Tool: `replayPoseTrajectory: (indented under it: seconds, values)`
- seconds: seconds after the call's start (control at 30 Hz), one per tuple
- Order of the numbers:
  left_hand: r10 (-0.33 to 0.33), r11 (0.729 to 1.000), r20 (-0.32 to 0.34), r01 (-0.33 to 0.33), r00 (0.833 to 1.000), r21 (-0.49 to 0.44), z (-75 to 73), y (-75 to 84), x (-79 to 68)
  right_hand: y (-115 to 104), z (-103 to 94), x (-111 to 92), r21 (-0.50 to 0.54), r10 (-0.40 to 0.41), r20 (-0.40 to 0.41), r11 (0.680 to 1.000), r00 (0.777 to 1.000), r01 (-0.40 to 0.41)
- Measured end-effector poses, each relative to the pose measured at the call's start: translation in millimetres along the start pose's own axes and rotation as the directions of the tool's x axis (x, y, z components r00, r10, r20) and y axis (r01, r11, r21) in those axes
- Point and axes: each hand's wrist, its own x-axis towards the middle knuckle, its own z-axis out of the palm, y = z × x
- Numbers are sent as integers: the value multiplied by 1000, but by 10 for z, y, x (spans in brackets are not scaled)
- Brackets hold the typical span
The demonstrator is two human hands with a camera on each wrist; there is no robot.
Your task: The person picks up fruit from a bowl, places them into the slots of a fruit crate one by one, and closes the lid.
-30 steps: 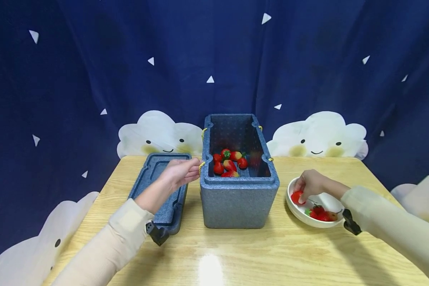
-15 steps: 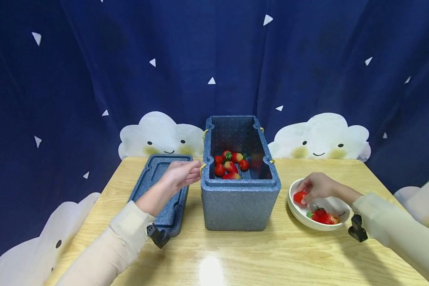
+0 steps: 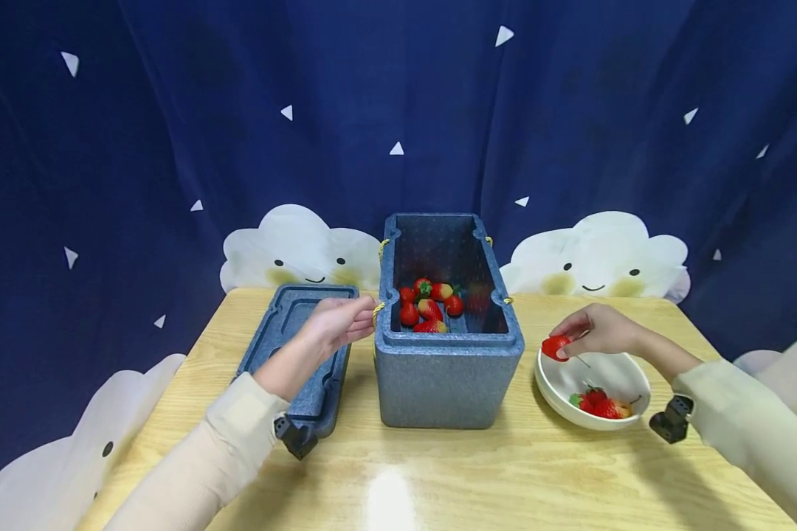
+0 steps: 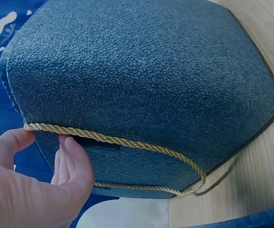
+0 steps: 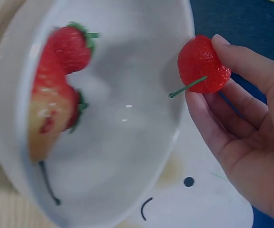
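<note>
Over the left rim of a white bowl [image 3: 546, 389], my right hand [image 3: 601, 330] pinches a red strawberry [image 3: 554, 347] between thumb and fingers. A thin green stem on that strawberry points toward the bowl in the right wrist view. Several more strawberries [image 5: 71, 50] lie in the bowl, one of them pale at the tip. My left hand [image 3: 339, 323] touches the left side of a dark blue foam box [image 3: 446, 387], its fingertips at the yellow rope [image 4: 127, 141] close to the rim. Inside the open-topped box, several strawberries [image 3: 429, 310] rest on the bottom.
The matching blue lid [image 3: 332, 398] lies on the wooden table [image 3: 478, 479] left of the box, partly behind my left forearm. A dark blue curtain [image 3: 345, 74] with white clouds hangs behind the table. The bowl stands to the right of the box.
My right hand has lifted the strawberry from inside the bowl up to its left rim. The left hand has stayed at the box's side. The head view has shifted slightly.
</note>
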Motion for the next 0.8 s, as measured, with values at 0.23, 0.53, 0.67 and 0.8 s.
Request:
replayPoseTrajectory:
  seconds: [0.23, 0.53, 0.67, 0.8]
  values:
    - [4, 1000, 10, -4, 1000, -5, -10, -18, 0, -150, -120, -1, 29, 8, -38, 1000, 999, -7]
    - [14, 1000, 11, -14, 1000, -13, -7, -3, 4, -355, -286, 68, -5, -21, -112, 1000, 993, 21]
    - [14, 1000, 15, -13, 1000, -16, -11, -2, 3, -435, -317, 109, 9, -34, -142, 999, 989, 36]
    - [14, 1000, 17, -14, 1000, -14, -18, -10, 6, -518, -347, 165, 37, -34, -153, 999, 988, 40]
